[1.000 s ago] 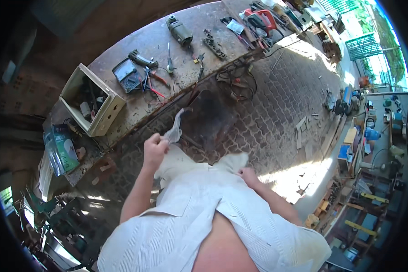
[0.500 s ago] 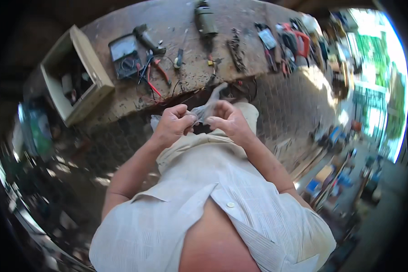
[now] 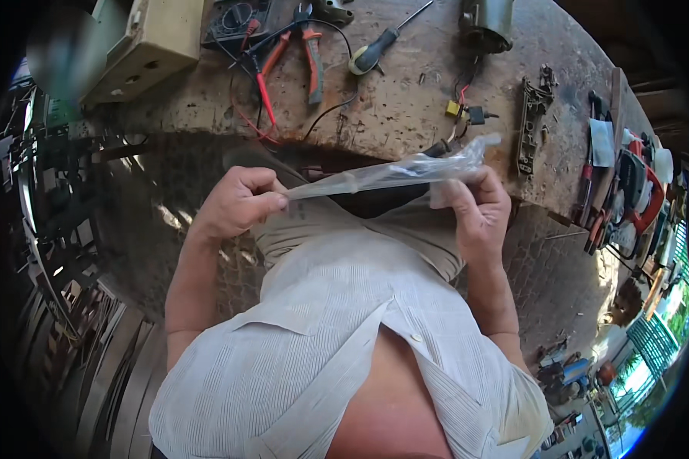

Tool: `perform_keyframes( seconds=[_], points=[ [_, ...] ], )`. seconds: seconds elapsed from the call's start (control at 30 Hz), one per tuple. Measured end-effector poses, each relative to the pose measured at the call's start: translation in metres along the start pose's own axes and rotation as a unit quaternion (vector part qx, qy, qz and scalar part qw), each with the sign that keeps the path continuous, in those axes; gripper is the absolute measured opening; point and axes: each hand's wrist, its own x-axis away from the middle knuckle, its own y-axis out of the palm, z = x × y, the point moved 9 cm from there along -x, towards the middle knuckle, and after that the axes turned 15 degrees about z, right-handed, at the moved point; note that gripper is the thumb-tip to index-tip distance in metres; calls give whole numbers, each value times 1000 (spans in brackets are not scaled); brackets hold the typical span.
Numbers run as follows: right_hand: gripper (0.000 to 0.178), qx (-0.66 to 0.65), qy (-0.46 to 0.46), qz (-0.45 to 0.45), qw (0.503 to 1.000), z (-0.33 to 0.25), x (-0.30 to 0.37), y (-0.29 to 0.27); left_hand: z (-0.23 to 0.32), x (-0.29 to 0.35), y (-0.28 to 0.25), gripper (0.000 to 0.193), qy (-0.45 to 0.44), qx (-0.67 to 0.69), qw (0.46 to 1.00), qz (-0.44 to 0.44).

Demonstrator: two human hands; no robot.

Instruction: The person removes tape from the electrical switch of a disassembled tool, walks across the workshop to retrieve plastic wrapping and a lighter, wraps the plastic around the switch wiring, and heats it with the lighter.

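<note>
The person holds a strip of clear plastic (image 3: 383, 177) in the air between both hands, above the lap and just in front of the near edge of the worktop (image 3: 409, 103). The left hand (image 3: 241, 203) has its fingers closed, thumb against forefinger, pinching the narrow left end. The right hand (image 3: 482, 214) pinches the wider, crumpled right end between thumb and fingers, and a loose piece sticks up past them. The plastic runs nearly straight from hand to hand, its right end a little higher. Both hands are clear of the worktop. Behind the plastic, pliers (image 3: 314, 65) with red and grey handles lie on the worktop beside the red probe (image 3: 264, 92) of a meter (image 3: 233, 23) cut off by the upper edge. To the right of the pliers a screwdriver (image 3: 371, 55) lies aslant, tip pointing away. Farther right stand an olive cylinder (image 3: 488, 23), a small yellow connector (image 3: 453, 108) just beside a dark one (image 3: 477, 115), and a long dark metal part (image 3: 528, 134). A wooden box (image 3: 153, 57) sits at the left, and a red tool (image 3: 651, 203) lies among others at the far right.
</note>
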Motion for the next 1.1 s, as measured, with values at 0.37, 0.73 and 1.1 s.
perform_keyframes(
  seconds=[0.37, 0.73, 1.1],
  points=[
    [16, -78, -12, 142, 987, 28, 54, -87, -19, 37, -18, 10, 96, 20, 995, 4],
    [11, -111, 5, 56, 992, 60, 115, -90, -25, 77, 25, 48, 270, -363, 891, 25],
    [12, -6, -99, 88, 991, 40, 137, -93, -15, 46, 156, 13, 191, 193, 957, -101]
  ],
)
